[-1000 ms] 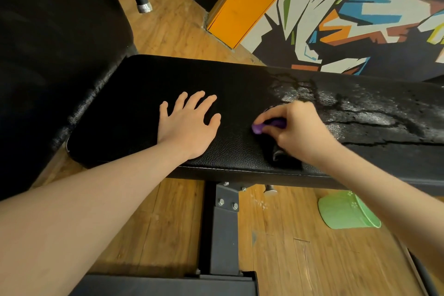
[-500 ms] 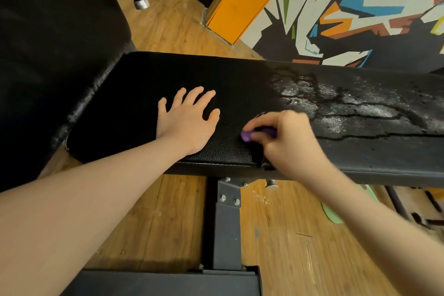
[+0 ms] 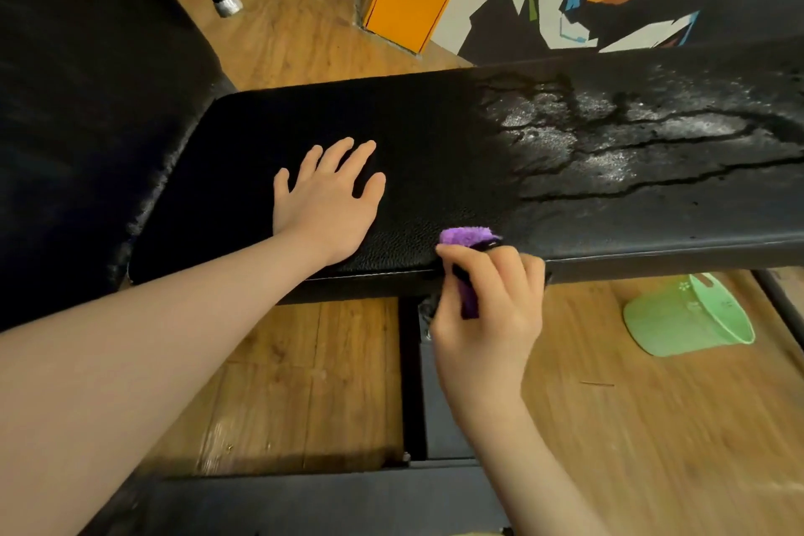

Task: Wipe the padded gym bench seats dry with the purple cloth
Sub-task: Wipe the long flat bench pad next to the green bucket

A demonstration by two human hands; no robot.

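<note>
My left hand [image 3: 324, 205] lies flat on the bench [image 3: 435, 135], my right hand [image 3: 487, 300] grips the cloth [image 3: 463, 236] at its near edge; so bunched, it may only smear the wet patch [image 3: 609, 144].

— How much of the folded purple terry cloth [image 3: 464, 236] can you see?

— Only a tuft above the curled right hand [image 3: 487, 300] and a strip between its fingers; the rest is hidden in the grip.

— And the long black padded bench seat [image 3: 435, 152]?

— It runs off the right edge. The right hand hides part of its front edge, and the flat left hand [image 3: 324, 205] hides the surface beneath it.

— The pale green plastic cup [image 3: 687, 318] on the floor?

— On its side, its top tucked behind the seat.
</note>
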